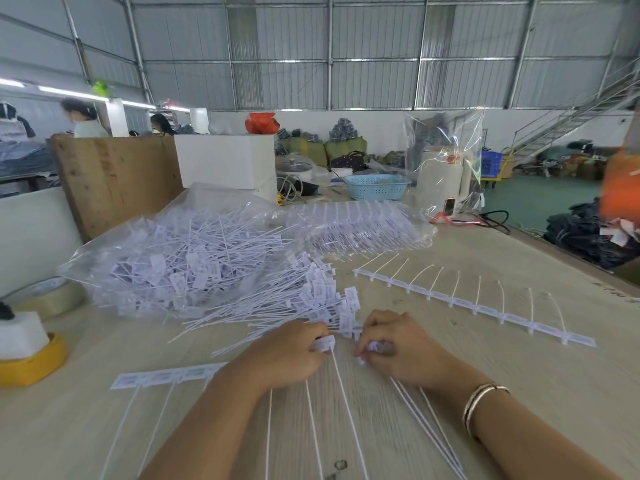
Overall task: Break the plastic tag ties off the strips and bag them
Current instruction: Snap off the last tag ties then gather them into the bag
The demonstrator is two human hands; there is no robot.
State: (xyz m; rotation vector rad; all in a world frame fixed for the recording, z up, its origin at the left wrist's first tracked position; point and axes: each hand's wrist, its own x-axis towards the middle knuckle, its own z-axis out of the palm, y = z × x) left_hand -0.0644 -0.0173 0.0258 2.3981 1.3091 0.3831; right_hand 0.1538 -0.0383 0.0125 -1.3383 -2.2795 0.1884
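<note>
So both hands are down at the near edge of the table, working one strip of white tag ties whose label end runs off to the left while its tails trail back toward the person. The left hand has its fingers curled around the strip and pinches a tag head at the break point, and the right hand has fingers bunched tight around a little clutch of already-snapped ties, a few thin tails poking out under the wrist. Biggest risk I see: that right hand is getting full, and one more snap with a stuffed grip could let the bundle splay or drop into the loose pile just beyond the fingers, which is touching the hands' working spot already. That pile is a tangle, so anything that falls in crooked gets hard to gather neatly. Second thing, the tails are skinny and floppy, so twisting at the wrong spot could probably bend a tie instead of breaking it clean off the runner. Third, the clear bag of finished ties sits well to the left and back, mouth hard to make out, and sliding a handful in could rake ties out or snag the film. Another full strip lies to the right, well apart, with more bagged strips behind, so there's plenty left to do.
</note>
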